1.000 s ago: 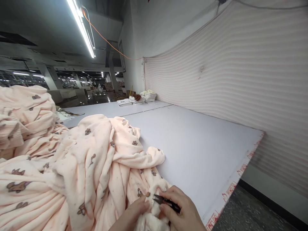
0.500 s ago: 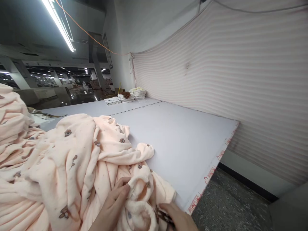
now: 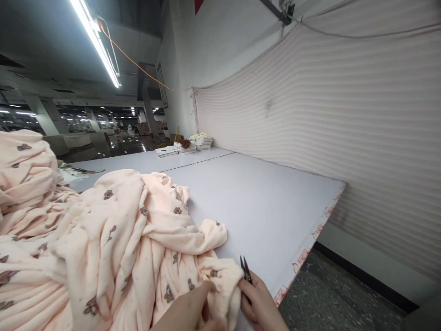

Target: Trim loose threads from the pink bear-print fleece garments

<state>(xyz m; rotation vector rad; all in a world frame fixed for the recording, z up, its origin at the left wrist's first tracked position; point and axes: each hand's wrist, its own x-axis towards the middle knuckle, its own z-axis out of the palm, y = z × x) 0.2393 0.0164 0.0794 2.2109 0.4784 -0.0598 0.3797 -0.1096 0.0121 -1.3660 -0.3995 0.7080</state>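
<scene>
Soft peach fleece fabric (image 3: pixel 127 248) with small brown printed figures lies heaped over the left and middle of the table. My left hand (image 3: pixel 193 305) grips a bunched edge of it near the bottom of the view, its fingers partly hidden in the folds. Just right of that, my right hand (image 3: pixel 260 301) is closed around a pair of black thread snips (image 3: pixel 245 270), whose two pointed blades stick up slightly apart. The fingertips of this hand also touch the edge of the bunched fleece.
The pale table (image 3: pixel 268 197) has a right edge marked with red print. Folded white stacks (image 3: pixel 201 141) stand at its far end. Beyond hangs a striped cloth (image 3: pixel 310 105) along the wall. Speckled floor (image 3: pixel 320 285) shows at the lower right. Another fabric mound (image 3: pixel 25 170) rises at far left.
The rolled fleece between my hands has been turned and drawn out to the right. My right hand has risen a little, and the snips' blades now point upward. The view has tilted slightly up.
</scene>
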